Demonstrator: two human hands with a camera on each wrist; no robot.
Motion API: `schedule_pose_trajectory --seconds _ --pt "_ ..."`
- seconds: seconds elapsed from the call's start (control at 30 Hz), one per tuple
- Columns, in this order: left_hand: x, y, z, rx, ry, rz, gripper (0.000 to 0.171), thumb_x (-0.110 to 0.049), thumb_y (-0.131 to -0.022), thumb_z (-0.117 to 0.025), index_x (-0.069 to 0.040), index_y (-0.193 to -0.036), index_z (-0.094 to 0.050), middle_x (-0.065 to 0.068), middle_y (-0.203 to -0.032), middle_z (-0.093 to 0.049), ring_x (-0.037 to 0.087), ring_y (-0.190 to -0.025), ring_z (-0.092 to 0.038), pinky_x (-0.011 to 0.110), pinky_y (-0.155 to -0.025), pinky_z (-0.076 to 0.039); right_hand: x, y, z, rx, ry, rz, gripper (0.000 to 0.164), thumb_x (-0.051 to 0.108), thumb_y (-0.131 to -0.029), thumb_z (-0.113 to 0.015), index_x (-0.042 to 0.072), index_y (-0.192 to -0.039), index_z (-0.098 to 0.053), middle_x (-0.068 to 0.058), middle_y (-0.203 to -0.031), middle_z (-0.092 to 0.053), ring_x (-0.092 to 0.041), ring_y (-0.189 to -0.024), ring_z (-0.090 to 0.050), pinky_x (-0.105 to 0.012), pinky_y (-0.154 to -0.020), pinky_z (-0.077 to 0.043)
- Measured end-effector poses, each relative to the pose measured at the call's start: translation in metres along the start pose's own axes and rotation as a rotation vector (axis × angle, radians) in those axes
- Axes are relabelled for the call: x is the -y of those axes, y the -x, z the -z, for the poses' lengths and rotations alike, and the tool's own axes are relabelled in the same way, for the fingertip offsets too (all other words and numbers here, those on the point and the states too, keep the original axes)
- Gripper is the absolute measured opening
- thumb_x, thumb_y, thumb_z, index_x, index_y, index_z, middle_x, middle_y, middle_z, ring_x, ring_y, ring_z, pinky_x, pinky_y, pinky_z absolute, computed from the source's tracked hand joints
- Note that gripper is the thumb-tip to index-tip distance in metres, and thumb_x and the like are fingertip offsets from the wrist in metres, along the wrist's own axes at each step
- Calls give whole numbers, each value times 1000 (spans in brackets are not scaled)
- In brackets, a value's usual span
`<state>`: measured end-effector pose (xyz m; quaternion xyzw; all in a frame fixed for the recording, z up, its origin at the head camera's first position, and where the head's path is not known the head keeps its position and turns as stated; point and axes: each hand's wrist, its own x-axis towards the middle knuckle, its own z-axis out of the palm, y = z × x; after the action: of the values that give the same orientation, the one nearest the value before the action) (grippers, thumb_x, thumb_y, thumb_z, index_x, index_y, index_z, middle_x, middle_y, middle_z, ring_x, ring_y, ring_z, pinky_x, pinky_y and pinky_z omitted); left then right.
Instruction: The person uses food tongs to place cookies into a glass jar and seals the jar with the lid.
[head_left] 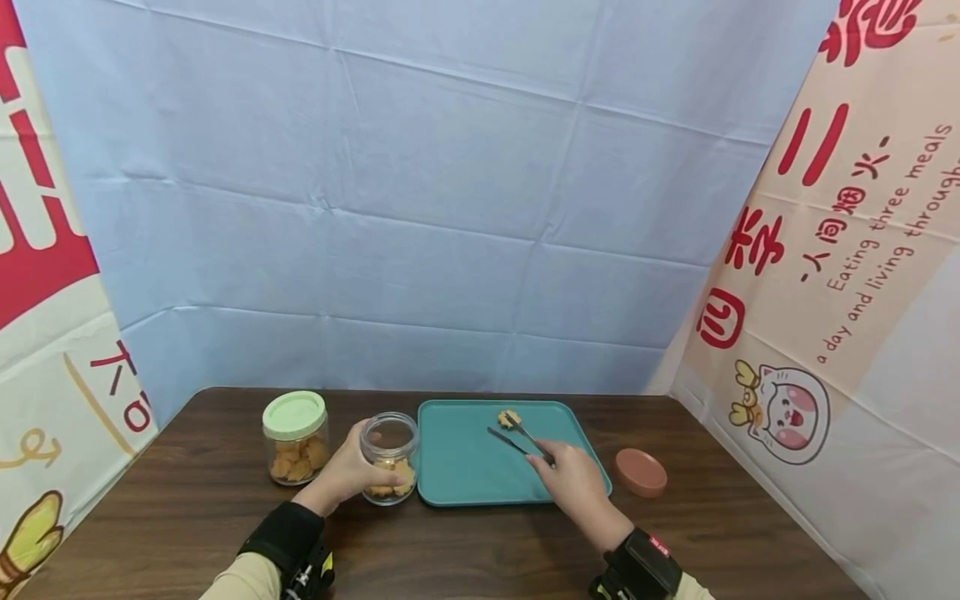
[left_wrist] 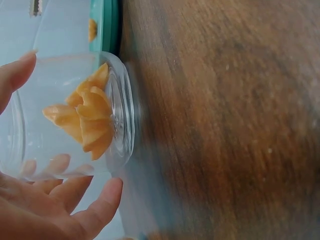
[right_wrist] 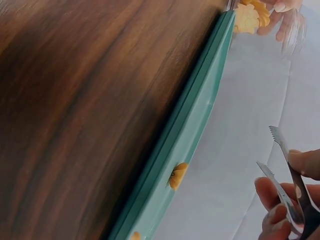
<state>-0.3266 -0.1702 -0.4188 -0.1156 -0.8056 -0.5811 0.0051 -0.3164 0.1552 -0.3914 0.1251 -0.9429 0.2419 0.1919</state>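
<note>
My left hand (head_left: pixel 360 468) grips an uncovered clear jar (head_left: pixel 389 442) at the left edge of the teal tray (head_left: pixel 480 475). Several golden cookies (left_wrist: pixel 92 117) lie at the jar's bottom. In the left wrist view, thumb and fingers are on opposite sides of its wall. My right hand (head_left: pixel 576 477) holds metal tongs (head_left: pixel 517 439) above the tray. The tongs' serrated tips stand apart, with nothing between them in the right wrist view. A cookie (head_left: pixel 509 419) lies near the tray's far side; the right wrist view shows a cookie (right_wrist: pixel 177 176) and part of another on the tray.
A second jar (head_left: pixel 297 457) with a pale green lid (head_left: pixel 294 415), filled partway with cookies, stands left of my left hand. A round reddish-brown lid (head_left: pixel 641 472) lies on the dark wooden table (head_left: pixel 480 554) right of the tray. A blue cloth (head_left: pixel 450 208) hangs behind the table.
</note>
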Motion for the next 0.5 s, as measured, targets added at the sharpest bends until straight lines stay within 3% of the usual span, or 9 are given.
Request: schedule_pose_trajectory --seconds 0.2,0.5 --pt "0 -1 -1 2 0 -13 104 -5 -75 -83 9 -148 -11 35 -141 -34 45 -121 -45 50 -91 -46 -5 -2 -1 1 13 -20 30 17 -90 -71 -1 -115 -70 -13 -96 -71 -16 -74 -64 -30 -56 -46" --pt "1 0 0 3 -3 -13 103 -5 -75 -83 9 -148 -12 35 -141 -34 46 -121 -45 51 -91 -46 -8 -3 -2 0 20 -31 31 17 -90 -70 -1 -115 -70 -8 -91 -71 -11 -68 -59 -28 -54 -43"
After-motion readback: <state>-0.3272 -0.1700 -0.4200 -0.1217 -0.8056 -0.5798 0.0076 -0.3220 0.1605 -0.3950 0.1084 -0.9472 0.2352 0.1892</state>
